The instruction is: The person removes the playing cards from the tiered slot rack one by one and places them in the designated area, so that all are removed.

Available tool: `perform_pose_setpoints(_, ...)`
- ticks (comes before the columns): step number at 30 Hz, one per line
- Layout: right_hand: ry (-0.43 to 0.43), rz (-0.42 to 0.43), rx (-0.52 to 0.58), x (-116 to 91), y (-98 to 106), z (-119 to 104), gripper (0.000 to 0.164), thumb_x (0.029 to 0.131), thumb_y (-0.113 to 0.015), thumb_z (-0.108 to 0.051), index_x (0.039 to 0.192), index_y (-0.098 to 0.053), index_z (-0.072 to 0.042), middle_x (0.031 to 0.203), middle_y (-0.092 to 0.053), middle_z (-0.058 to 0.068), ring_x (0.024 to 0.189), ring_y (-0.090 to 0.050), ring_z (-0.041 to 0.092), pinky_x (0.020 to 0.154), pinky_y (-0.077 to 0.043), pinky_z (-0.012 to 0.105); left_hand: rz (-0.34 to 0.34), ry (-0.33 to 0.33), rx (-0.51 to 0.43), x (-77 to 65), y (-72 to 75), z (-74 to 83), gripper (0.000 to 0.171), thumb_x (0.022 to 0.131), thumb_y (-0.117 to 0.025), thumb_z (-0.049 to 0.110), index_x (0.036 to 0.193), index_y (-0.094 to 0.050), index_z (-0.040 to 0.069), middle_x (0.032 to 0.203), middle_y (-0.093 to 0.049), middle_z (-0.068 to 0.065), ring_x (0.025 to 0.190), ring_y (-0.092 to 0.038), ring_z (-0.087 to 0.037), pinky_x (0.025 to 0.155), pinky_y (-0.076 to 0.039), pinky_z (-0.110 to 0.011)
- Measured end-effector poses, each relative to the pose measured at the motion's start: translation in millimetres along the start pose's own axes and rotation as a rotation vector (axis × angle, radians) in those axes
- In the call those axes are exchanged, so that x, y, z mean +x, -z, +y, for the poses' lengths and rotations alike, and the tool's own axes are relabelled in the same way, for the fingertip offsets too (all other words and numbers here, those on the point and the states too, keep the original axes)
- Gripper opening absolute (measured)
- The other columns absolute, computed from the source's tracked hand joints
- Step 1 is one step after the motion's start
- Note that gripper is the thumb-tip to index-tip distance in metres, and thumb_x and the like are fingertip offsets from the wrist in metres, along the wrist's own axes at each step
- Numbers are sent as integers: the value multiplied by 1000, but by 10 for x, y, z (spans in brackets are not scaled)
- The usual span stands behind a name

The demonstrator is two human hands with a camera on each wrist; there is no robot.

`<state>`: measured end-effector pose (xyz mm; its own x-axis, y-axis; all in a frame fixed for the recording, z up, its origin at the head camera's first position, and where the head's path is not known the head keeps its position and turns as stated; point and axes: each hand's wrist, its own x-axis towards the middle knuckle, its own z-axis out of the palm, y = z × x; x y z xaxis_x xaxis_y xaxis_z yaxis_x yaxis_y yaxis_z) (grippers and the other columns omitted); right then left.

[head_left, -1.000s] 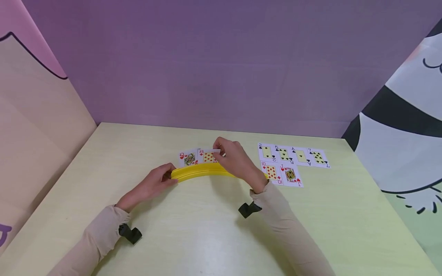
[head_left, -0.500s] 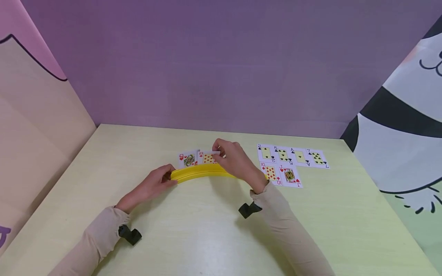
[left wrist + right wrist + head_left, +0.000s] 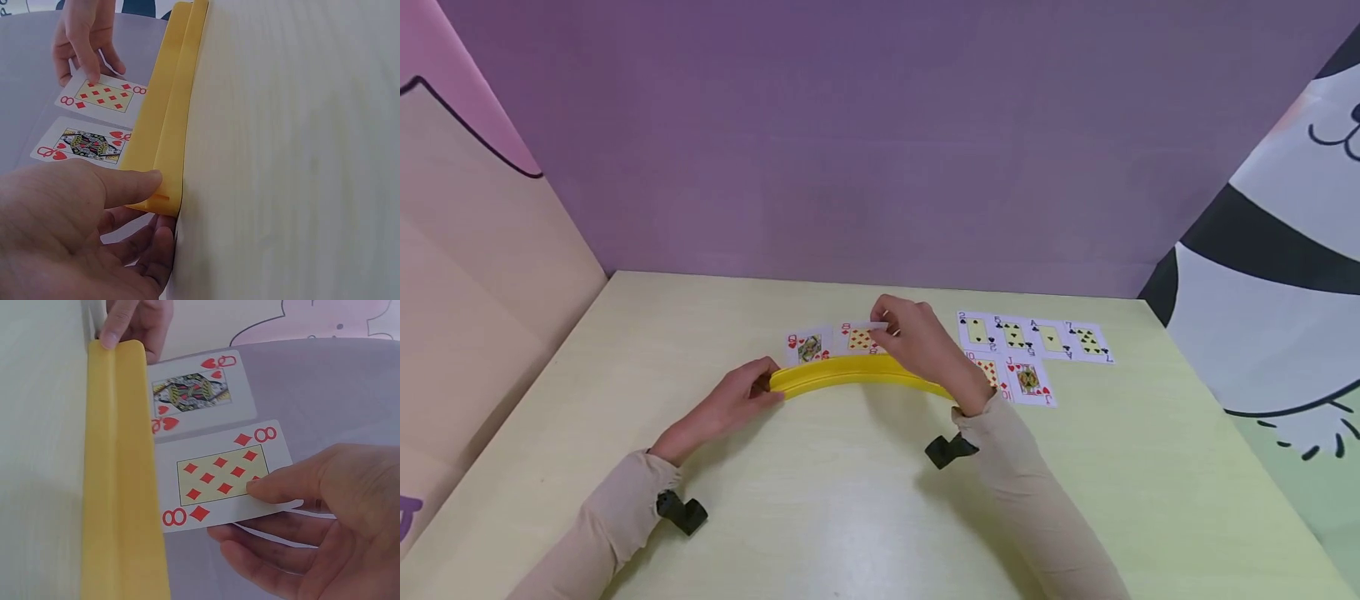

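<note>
A curved yellow playing card holder [image 3: 850, 369] stands on the table. My left hand [image 3: 726, 404] grips its left end, thumb on the near face in the left wrist view. The queen of hearts [image 3: 194, 394] stands upright in the holder near that end. To the right of the queen is the eight of diamonds [image 3: 215, 478], pinched by my right hand [image 3: 921, 337] between thumb and fingers at its outer edge. The eight's lower edge meets the holder; whether it is fully in the slot I cannot tell. A narrow gap separates the two cards.
Face-up cards lie on the table at the right: a row of spades with the two [image 3: 976, 331], five, ace and seven [image 3: 1086, 342]. Below them are the ten of diamonds [image 3: 987, 369], partly behind my right wrist, and the jack of hearts [image 3: 1028, 381].
My right hand has shifted slightly right with the eight of diamonds, widening its gap from the queen. My left hand stays on the holder's end.
</note>
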<state>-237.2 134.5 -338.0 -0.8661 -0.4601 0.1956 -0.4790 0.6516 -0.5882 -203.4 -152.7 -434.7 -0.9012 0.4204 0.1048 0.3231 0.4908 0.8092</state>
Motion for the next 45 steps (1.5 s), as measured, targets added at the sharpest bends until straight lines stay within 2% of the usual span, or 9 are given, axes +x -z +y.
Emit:
perform_pose_setpoints(5,8,42,-8,-29,86,6,8,96,-65,-9,103,-60,-7,98,-72,7,81,-65,19,71,-54,32,-1,-10,-2,11,10,5,15,96,-63,2,108,-56,-2,105,-62,-14,90,-56,-24,78,-49,-30)
perform_pose_setpoints(12,48,127,-6,-148,184,53,31,98,-62,-9,126,-49,-7,76,-65,10,63,-53,20,61,-47,30,5,-2,11,12,20,1,15,95,-64,2,108,-56,-1,105,-62,-14,91,-56,-24,80,-50,-32)
perform_pose_setpoints(15,106,183,-20,-207,234,66,26,98,-61,-7,122,-49,-7,75,-64,9,65,-54,18,61,-48,29,5,0,11,11,34,2,14,96,-63,2,108,-56,-2,105,-62,-14,90,-56,-24,79,-49,-33)
perform_pose_setpoints(21,156,248,-72,-364,345,99,7,98,-61,-6,105,-60,-8,83,-66,8,72,-59,16,59,-49,28,-5,-5,18,4,35,-20,15,96,-63,2,108,-56,-2,102,-61,-13,88,-54,-23,75,-47,-27)
perform_pose_setpoints(25,164,288,-106,-481,408,155,10,97,-62,-6,107,-65,-6,90,-68,6,74,-59,16,63,-51,28,-5,-6,18,12,34,-45,15,96,-63,3,108,-56,-2,102,-61,-12,87,-53,-23,73,-45,-26)
perform_pose_setpoints(30,182,354,-136,-643,474,262,12,97,-62,-5,109,-65,-5,90,-68,5,72,-58,14,57,-48,25,-8,3,16,6,38,-85,15,96,-64,4,108,-56,-2,103,-60,-12,87,-53,-22,73,-46,-26)
perform_pose_setpoints(37,160,398,-181,-820,611,380,19,93,-64,-1,111,-64,-6,92,-68,2,77,-59,13,60,-47,25,1,2,14,-6,68,-100,15,95,-64,3,108,-56,-1,105,-61,-13,90,-55,-23,76,-49,-29)
perform_pose_setpoints(42,161,431,-216,-926,718,495,25,91,-65,4,115,-68,-5,104,-71,7,81,-60,16,66,-46,17,7,-8,20,9,79,-110,15,96,-64,3,108,-56,-1,105,-61,-13,90,-55,-22,76,-48,-29)
perform_pose_setpoints(45,162,465,-232,-991,796,554,28,90,-65,8,114,-71,-5,105,-72,9,80,-62,18,68,-43,10,8,-13,19,15,76,-115,14,95,-64,3,107,-56,-1,104,-61,-12,90,-55,-22,76,-48,-28)
